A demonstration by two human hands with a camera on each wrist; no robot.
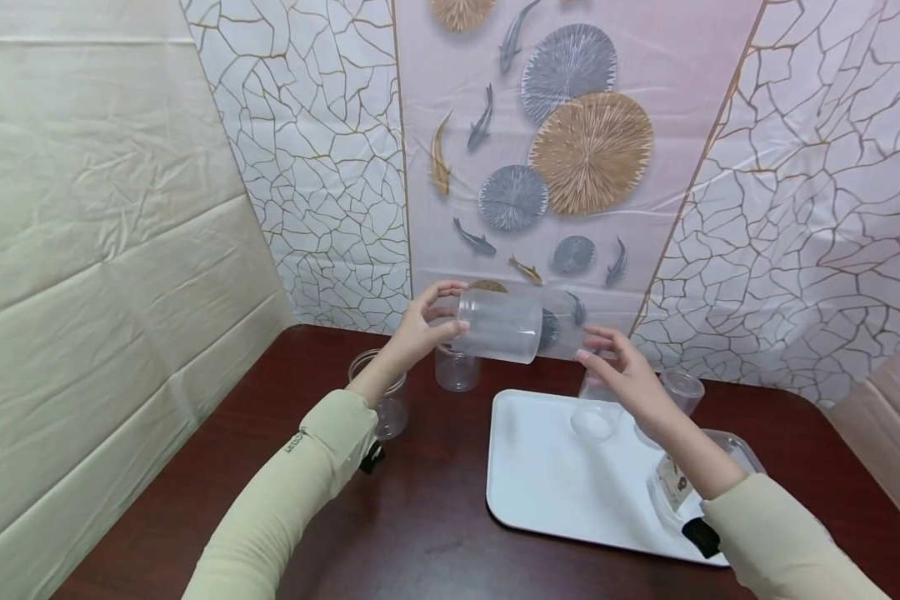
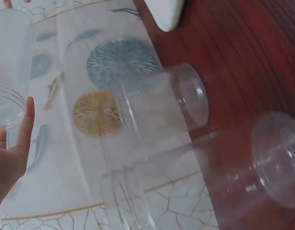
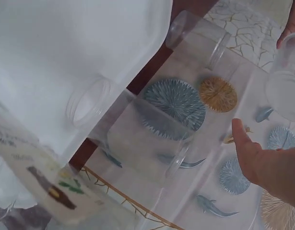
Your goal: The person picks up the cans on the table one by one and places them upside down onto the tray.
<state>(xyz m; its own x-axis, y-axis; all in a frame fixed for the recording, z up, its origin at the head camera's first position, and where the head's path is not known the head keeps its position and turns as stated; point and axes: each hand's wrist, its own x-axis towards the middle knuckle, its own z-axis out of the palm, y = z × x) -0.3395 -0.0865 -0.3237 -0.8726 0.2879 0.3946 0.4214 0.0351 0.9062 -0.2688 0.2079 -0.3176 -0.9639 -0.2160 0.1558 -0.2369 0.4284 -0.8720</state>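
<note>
A frosted clear plastic jar (image 1: pixel 501 327) lies sideways in the air above the back of the table, its ridged mouth toward my left hand (image 1: pixel 418 327). That hand grips it at the mouth end, thumb below and fingers above. My right hand (image 1: pixel 630 377) hovers to the right of the jar's base, apart from it, fingers loosely spread with nothing between them. In the right wrist view, the jar (image 3: pixel 287 91) shows at the right edge. Below the left hand stand a clear jar (image 1: pixel 457 372) and a taller clear jar (image 1: pixel 392 417), the latter partly hidden by the forearm.
A white tray (image 1: pixel 555 492) lies on the dark red table (image 1: pixel 420 542). On it are a clear round lid or ring (image 1: pixel 595 422) and a labelled clear container (image 1: pixel 671 487) beneath the right forearm. Another clear jar (image 1: pixel 682 390) stands at the tray's back right.
</note>
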